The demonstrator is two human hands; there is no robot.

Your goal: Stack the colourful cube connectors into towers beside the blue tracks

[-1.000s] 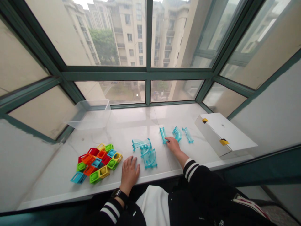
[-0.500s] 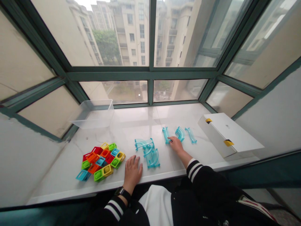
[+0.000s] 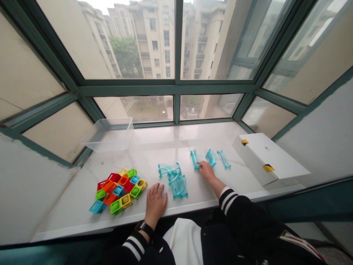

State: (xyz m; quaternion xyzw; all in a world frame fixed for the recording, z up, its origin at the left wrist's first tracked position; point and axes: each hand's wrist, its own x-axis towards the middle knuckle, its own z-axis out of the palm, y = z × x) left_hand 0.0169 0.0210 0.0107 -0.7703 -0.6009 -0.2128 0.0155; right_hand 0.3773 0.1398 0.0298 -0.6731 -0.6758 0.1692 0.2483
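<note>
My left hand (image 3: 156,200) lies flat on the white sill with its fingers stretched out, holding nothing. It rests between a heap of coloured plastic blocks (image 3: 118,189) and a cluster of translucent blue track pieces (image 3: 178,182). The fingertips of my right hand (image 3: 206,170) are closed at the near end of a straight translucent blue track piece (image 3: 194,158), which lies on the sill. Just beyond that hand are a curved blue track piece (image 3: 211,157) and another narrow blue track piece (image 3: 224,159).
A clear plastic bin (image 3: 110,138) stands at the back left by the window frame. On the right sits a white box (image 3: 271,158) with yellow-and-black tabs. Green window frames (image 3: 165,89) border the white sill (image 3: 157,140).
</note>
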